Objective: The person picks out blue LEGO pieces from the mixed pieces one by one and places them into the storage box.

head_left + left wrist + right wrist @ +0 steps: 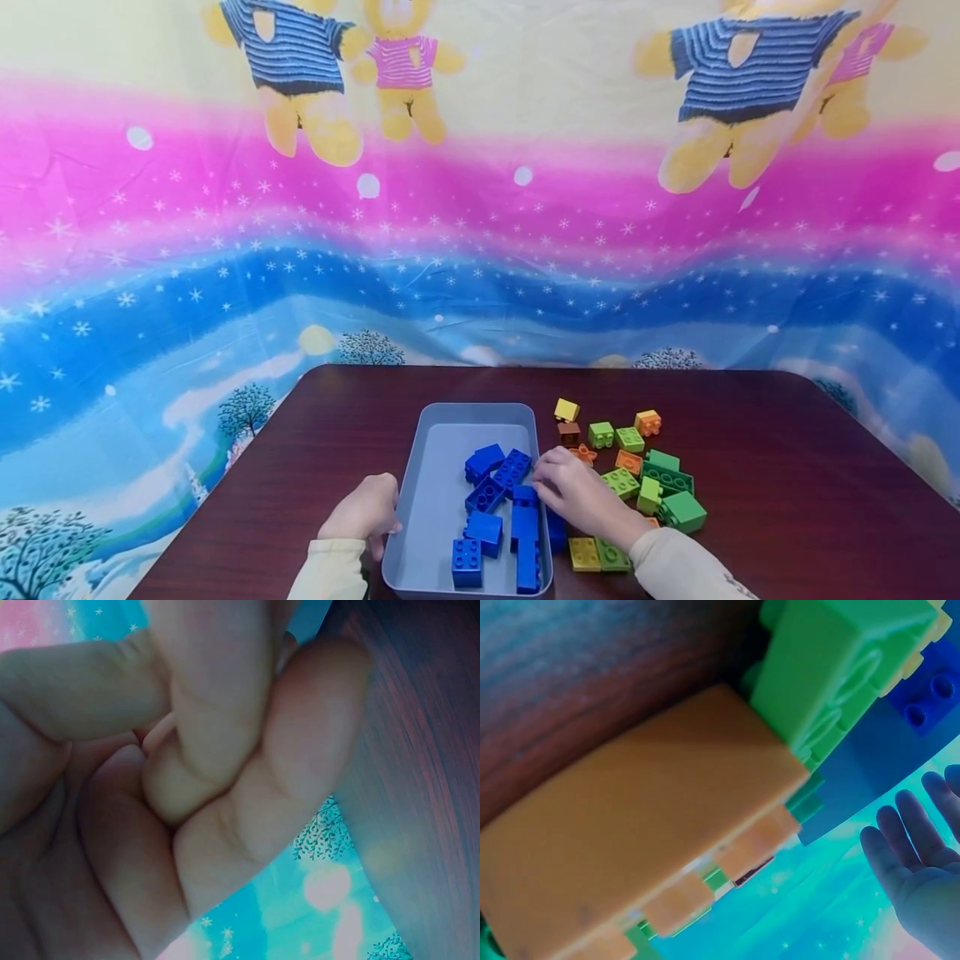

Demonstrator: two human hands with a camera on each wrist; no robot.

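Observation:
A long grey tray (438, 492) holds several blue bricks (483, 533), mostly along its right half. My left hand (363, 508) is at the tray's left wall with curled fingers, a fingertip on the rim; the left wrist view shows the fingers (225, 750) bent close together. Over the right rim reaches my right hand (577, 492), its fingertips above a blue brick (524, 495). In the right wrist view the right hand's fingers are loosely extended, with nothing seen in them. Another blue brick (556, 531) lies outside the tray, partly hidden by the right hand.
Right of the tray lie loose green bricks (684, 512), lime bricks (621, 483), orange bricks (648, 422), a brown brick (568, 432) and yellow bricks (567, 409). All stand on a dark wooden table (787, 467). A printed cloth (480, 217) hangs behind it.

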